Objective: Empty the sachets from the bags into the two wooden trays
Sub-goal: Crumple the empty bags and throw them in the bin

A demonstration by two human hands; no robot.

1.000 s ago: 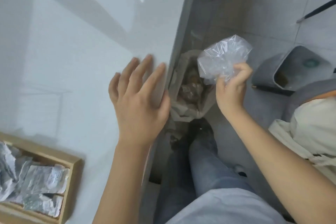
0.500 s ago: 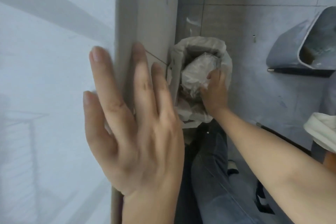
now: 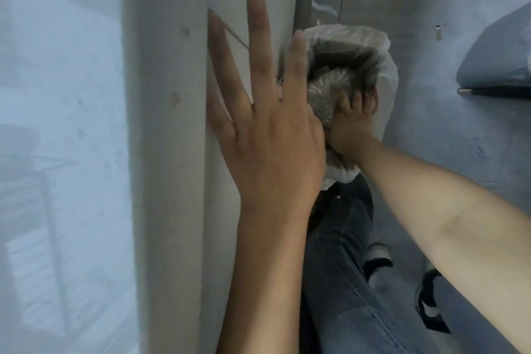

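Both hands were in view. The left hand [image 3: 267, 135] lay flat with straight, spread fingers on the edge of the white surface [image 3: 166, 152], holding nothing. The right hand [image 3: 352, 121] reached down to the right, into the bin [image 3: 385, 46] on the floor [image 3: 431, 37], and its fingers pressed the crumpled clear bag [image 3: 327, 92] into it; whether they gripped the bag I could not tell. The bag lay just far of the right hand, which was much nearer to it. No wooden trays or sachets were visible. I judged this bag was already empty and being thrown away.
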